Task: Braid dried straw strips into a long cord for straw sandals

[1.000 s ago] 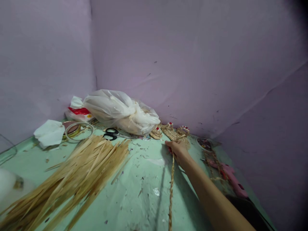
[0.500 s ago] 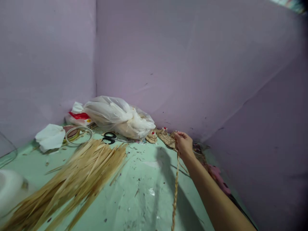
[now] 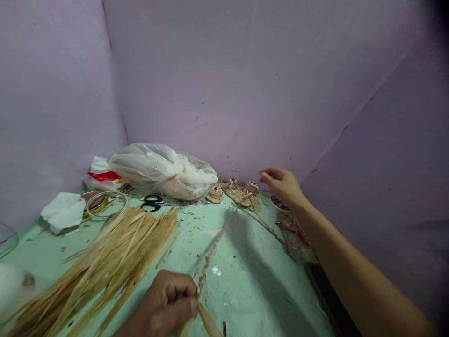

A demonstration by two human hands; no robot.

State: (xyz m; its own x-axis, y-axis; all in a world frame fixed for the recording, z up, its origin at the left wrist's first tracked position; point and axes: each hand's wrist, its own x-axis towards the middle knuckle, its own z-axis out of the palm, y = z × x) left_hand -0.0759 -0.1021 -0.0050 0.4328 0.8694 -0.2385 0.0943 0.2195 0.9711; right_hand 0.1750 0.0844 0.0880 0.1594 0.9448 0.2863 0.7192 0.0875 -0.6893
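Observation:
At the bottom, my left hand [image 3: 171,304] is closed on a thin braid [image 3: 206,262] of straw-coloured fibre. Loose flat strands [image 3: 207,322] hang below that fist. The braid runs away over the green surface toward small woven slipper-shaped pieces [image 3: 235,193] trimmed with red and white beads. Past these pieces, at the right, my right hand [image 3: 282,186] hovers with loosely bent fingers, and nothing shows in it. Another braided length [image 3: 268,227] trails from the woven pieces toward the right. A bundle of dry flat fibre strips [image 3: 112,267] lies left of my left hand.
Black-handled scissors [image 3: 152,202] lie before a knotted plastic bag [image 3: 161,171] against the wall. Farther left are tape rolls [image 3: 107,205], crumpled white paper [image 3: 63,211] and a red-and-white packet [image 3: 104,178]. A blurred white object [image 3: 16,290] stands at the left edge. Purple walls enclose the corner.
My right hand has let go of the braid and risen slightly to the right. My left hand has come into view, gripping the braid near the bottom. The view has shifted a little right.

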